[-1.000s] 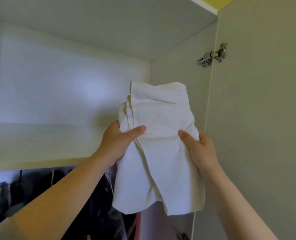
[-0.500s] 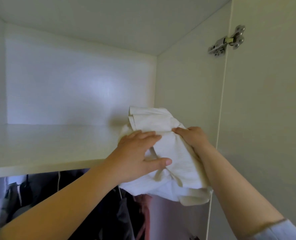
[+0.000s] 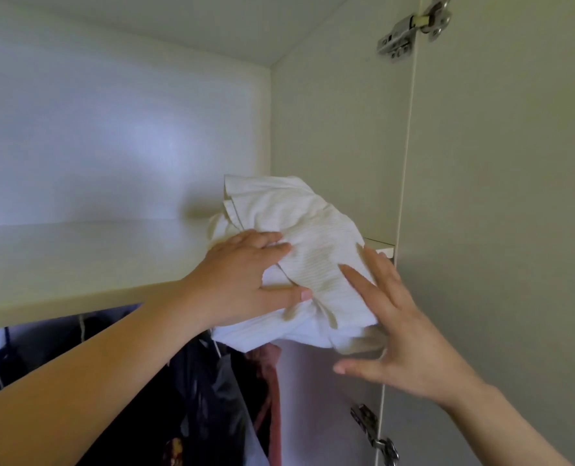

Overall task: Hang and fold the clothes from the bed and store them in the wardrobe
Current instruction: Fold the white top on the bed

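A white, finely ribbed, folded garment [image 3: 313,237] lay at the right end of the pale cream top shelf [image 3: 77,260] of the wardrobe, close to the wardrobe's right side wall [image 3: 336,129]. Its front part hung over the shelf's front edge. The left hand [image 3: 242,277] rested on the garment's left side, grip loose: fingers stretched flat across the top, thumb laid along the front fold, nothing clasped. The right hand [image 3: 404,341] had its grip wide, fingers spread and straight, fingertips touching the garment's right front and the palm facing the overhanging corner. Below the shelf hung dark clothes [image 3: 192,398] and, beside them, a reddish garment [image 3: 269,381]. The open cream door [image 3: 498,196] stood at right, carried by an upper metal hinge [image 3: 414,26] and a lower metal hinge [image 3: 377,435].
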`<state>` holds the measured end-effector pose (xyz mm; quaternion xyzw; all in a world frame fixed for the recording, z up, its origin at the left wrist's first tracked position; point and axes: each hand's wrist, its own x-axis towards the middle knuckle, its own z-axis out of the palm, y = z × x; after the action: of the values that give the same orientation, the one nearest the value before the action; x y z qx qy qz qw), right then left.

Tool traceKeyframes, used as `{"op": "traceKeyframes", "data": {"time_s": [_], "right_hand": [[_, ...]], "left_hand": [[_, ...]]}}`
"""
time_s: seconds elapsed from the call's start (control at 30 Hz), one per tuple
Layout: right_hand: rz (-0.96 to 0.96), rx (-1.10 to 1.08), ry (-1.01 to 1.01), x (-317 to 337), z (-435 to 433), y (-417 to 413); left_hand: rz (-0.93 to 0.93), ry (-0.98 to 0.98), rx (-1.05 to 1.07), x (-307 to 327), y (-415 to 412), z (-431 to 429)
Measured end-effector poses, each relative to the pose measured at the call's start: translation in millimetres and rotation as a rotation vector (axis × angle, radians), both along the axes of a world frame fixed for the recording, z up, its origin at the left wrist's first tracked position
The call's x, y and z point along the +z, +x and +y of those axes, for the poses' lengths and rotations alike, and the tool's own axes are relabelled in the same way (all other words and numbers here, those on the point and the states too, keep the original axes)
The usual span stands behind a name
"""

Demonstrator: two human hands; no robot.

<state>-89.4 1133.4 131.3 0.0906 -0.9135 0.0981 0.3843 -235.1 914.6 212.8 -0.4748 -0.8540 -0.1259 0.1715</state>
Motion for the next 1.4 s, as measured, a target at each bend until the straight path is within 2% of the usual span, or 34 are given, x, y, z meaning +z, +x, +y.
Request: {"op": "traceKeyframes", "data": {"time_s": [0.1, 0.2, 0.37, 0.53, 0.7, 0.83, 0.9, 0.97, 1.07, 1.2, 1.33, 1.4], "right_hand": [[0.136, -0.129, 0.16, -22.8, 1.3, -12.8], [0.271, -0.173, 0.163, -34.8, 3.4, -26.0], [0.325, -0.091, 0.114, -25.3, 5.8, -20.2], [0.165, -0.004, -0.018, 21.7, 4.8, 10.6], [0.008, 0.069, -0.103, 74.4, 1.5, 25.0], [-0.022, 0.039, -0.179, 94.4, 4.7, 11.2], [-0.033, 0.037, -0.197, 100.8, 7.0, -2.9], [-0.043, 0.02, -0.209, 106.8, 11.1, -19.7], [-0.071, -0.043, -0.186, 110.1, 19.3, -46.5], [-0.097, -0.146, -0.125, 106.0, 26.6, -77.7], [-0.182, -0.066, -0.099, 97.4, 37.9, -93.3], [-0.261, -0.026, -0.162, 94.3, 45.8, -99.3]], "left_hand": [[-0.012, -0.012, -0.003, 1.0, 0.4, -0.6], [-0.02, -0.015, -0.013, 1.4, 0.7, -2.3], [-0.068, -0.039, -0.019, 4.1, 4.3, -6.4], [-0.11, -0.123, -0.058, 8.6, 10.3, -14.7], [0.179, -0.149, -0.118, -0.8, 25.8, -6.5], [0.24, 0.015, -0.125, 8.2, 19.5, 8.4], [0.152, 0.076, -0.199, 16.9, 6.8, 10.1], [0.005, 0.038, -0.231, 27.0, -10.0, 11.3], [-0.12, -0.048, -0.198, 37.7, -40.7, 22.0], [-0.182, -0.076, -0.108, 36.4, -72.5, 47.6], [-0.236, -0.083, -0.079, 38.6, -92.0, 65.8], [-0.242, -0.118, -0.048, 39.5, -100.4, 71.1]]}}
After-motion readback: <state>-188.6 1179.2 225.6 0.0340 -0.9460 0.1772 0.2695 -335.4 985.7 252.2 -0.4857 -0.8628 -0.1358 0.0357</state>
